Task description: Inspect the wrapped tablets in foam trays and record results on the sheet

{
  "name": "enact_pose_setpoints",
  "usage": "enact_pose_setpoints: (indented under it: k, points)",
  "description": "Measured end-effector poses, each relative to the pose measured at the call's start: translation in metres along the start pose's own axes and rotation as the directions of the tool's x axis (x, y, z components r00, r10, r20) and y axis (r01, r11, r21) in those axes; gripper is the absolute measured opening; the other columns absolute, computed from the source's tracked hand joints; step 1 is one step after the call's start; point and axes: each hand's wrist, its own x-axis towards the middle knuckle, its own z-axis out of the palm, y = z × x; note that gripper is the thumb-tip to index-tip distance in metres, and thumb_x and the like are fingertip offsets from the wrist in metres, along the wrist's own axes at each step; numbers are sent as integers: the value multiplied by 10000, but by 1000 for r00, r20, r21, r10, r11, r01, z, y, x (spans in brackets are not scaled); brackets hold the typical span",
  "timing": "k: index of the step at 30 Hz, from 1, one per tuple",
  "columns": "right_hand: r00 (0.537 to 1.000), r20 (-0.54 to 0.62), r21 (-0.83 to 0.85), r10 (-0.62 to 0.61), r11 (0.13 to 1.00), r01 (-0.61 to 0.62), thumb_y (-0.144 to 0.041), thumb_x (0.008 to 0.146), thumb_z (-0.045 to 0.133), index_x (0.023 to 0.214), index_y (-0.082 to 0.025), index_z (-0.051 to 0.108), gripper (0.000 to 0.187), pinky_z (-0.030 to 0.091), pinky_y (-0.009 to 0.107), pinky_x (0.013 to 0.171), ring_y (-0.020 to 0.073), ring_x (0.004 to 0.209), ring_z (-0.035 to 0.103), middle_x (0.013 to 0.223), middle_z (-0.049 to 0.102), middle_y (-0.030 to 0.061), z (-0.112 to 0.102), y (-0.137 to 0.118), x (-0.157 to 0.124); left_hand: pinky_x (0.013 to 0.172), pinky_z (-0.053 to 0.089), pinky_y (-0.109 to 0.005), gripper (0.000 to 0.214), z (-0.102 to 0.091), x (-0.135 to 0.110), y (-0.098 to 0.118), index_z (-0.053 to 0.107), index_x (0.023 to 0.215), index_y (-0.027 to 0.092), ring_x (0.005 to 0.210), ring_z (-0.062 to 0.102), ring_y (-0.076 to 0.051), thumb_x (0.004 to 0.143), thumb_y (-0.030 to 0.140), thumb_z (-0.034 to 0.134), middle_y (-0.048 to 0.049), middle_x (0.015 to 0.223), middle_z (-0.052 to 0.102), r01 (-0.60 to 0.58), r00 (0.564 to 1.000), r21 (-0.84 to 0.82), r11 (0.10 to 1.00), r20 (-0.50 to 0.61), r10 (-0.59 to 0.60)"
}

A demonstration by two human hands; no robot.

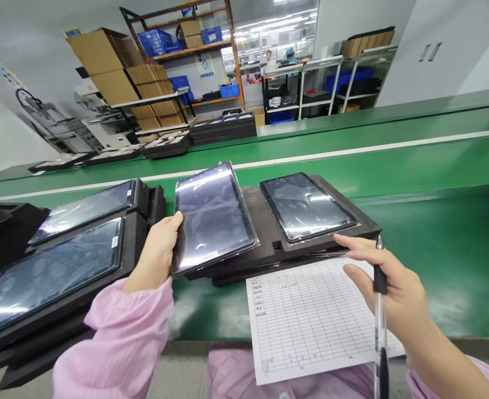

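Green conveyor belt (pixel 435 233) carrying black trays (pixel 269 249); shelving (pixel 186 55) behind.

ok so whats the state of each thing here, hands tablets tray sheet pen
left hand: fingers closed on the lifted tablet's left edge
lifted tablet: tilted up, film-wrapped, screen dark
right hand: holds the pen, fingertips at the tray's front edge
pen: upright in the hand, not writing
second tablet: lying flat in the tray, screen dark
tray: on a stack of black trays
sheet: flat, mostly blank grid, overhanging the table edge
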Motion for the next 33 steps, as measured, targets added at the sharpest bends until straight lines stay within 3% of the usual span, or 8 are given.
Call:
enact_pose_setpoints:
  k: [7, 13, 15, 16, 17, 19, 25, 33]
  points:
    - [990, 138, -26, -30, 999, 34, -119, 823, 581, 929, -209, 571, 139, 539, 344, 779, 218, 947, 637, 1002, 691, 88, -20, 10, -30, 630, 460, -365, 314, 18, 13, -2, 572, 554, 144, 590, 570, -220, 705, 418, 600, -41, 566, 575, -208, 965, 497, 843, 247, 93]
    - [926, 278, 263, 255, 907, -329, -456, 938, 410, 1024, -218, 601, 317, 533, 330, 615, 207, 702, 653, 798, 698, 63, -23, 22, -56, 995, 318, -467, 205, -5, -39, 0, 612, 904, 147, 1175, 435, -319, 765, 291, 571, -116, 1037, 591, -489, 859, 645, 587, 239, 452]
    - [888, 315, 313, 335, 847, -430, -503, 940, 360, 1073, -213, 627, 416, 499, 316, 547, 185, 591, 602, 677, 653, 46, -23, 27, -61, 781, 457, -320, 117, -13, -79, -22, 574, 829, 187, 830, 578, -184, 854, 276, 503, -42, 836, 611, -863, 491, 363, 351, 442, 750]
    - [868, 328, 308, 373, 826, -471, -486, 939, 380, 1039, -207, 654, 404, 474, 300, 517, 169, 542, 567, 609, 614, 32, -23, 30, -62, 676, 458, -271, 123, -16, -99, -38, 565, 841, 207, 720, 568, -145, 884, 282, 478, -6, 756, 609, -970, 239, 115, 214, 605, 759]
    - [843, 336, 284, 421, 808, -517, -451, 935, 418, 979, -199, 680, 366, 446, 281, 493, 153, 505, 535, 553, 571, 17, -23, 32, -63, 651, 457, -279, 161, -17, -117, -55, 573, 844, 200, 695, 567, -148, 892, 326, 485, -10, 741, 624, -989, 101, -17, 149, 661, 744]
    - [773, 334, 225, 540, 750, -622, -368, 905, 507, 854, -190, 685, 257, 391, 247, 455, 127, 454, 486, 486, 512, -9, -23, 36, -62, 726, 463, -369, 368, -16, -145, -92, 608, 926, 187, 848, 604, -226, 880, 513, 445, -71, 914, 680, -997, -5, -53, 54, 757, 654]
    - [560, 317, 216, 765, 517, -828, -311, 812, 608, 697, -196, 557, 171, 332, 204, 436, 97, 443, 440, 475, 509, -32, -19, 39, -56, 974, 377, -394, 342, -3, -162, -156, 633, 1027, 151, 1062, 572, -219, 901, 70, 325, -51, 1073, 680, -994, 69, -16, 106, 668, 741]
    - [589, 346, 368, 731, 471, -801, -333, 731, 729, 796, -206, 662, 158, 396, 219, 427, 111, 494, 509, 667, 626, 26, -2, 25, -45, 906, 471, -382, 366, 22, -188, -154, 645, 1015, 89, 1002, 608, -242, 894, 73, 300, -99, 1047, 687, -991, 129, 46, 126, 586, 800]
